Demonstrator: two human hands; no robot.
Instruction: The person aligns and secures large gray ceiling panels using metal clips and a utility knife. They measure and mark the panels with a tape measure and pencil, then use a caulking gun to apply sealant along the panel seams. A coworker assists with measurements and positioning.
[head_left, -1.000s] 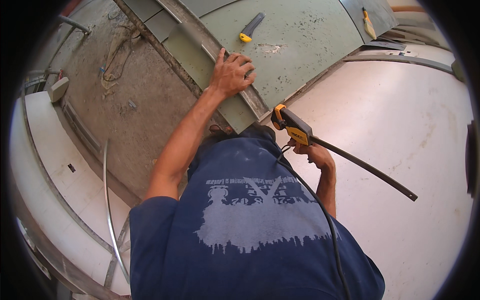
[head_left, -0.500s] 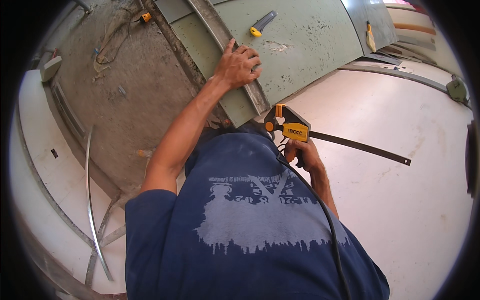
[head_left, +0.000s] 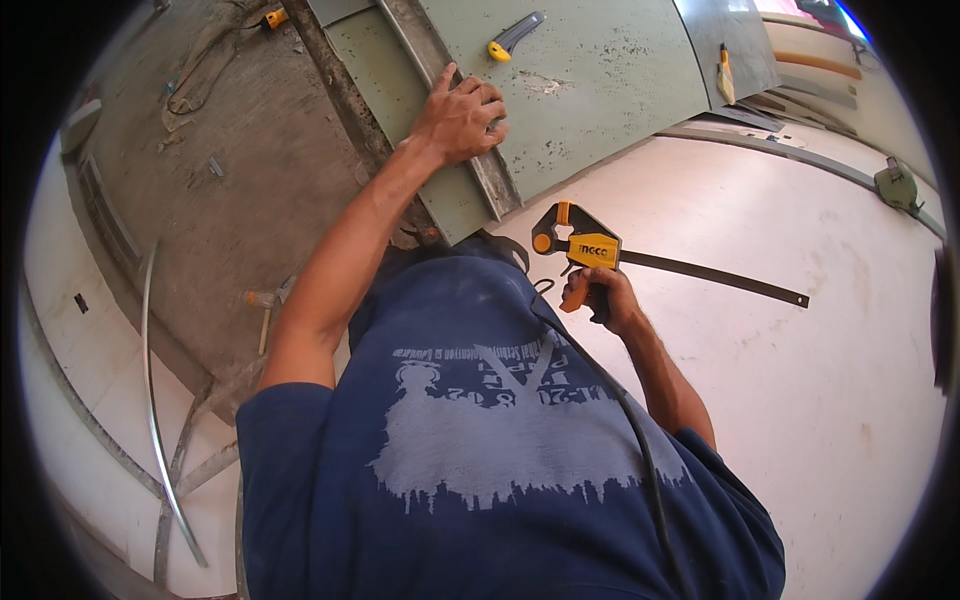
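My left hand (head_left: 459,120) grips a long grey metal channel (head_left: 487,180) that lies along the green panel (head_left: 590,75). Its fingers curl over the channel while the index finger points along it. In my right hand (head_left: 612,296) is a yellow and black bar clamp (head_left: 592,249), held by its pistol grip. The clamp's bar sticks out to the right over a white surface, and its jaw end is apart from the panel's near corner. Beyond my left hand, a utility knife (head_left: 515,37) with a yellow end rests on the panel.
A paintbrush (head_left: 725,75) lies on a grey sheet at the far right. A green tape measure (head_left: 897,186) sits by the white panel's (head_left: 780,400) right edge. On the left, a hammer (head_left: 265,312) and a thin metal strip (head_left: 155,400) lie low. A black cord (head_left: 640,440) hangs down my shirt.
My right hand has carried the clamp slightly right, away from the panel's corner. My left hand stays on the channel. The whole view has shifted a little.
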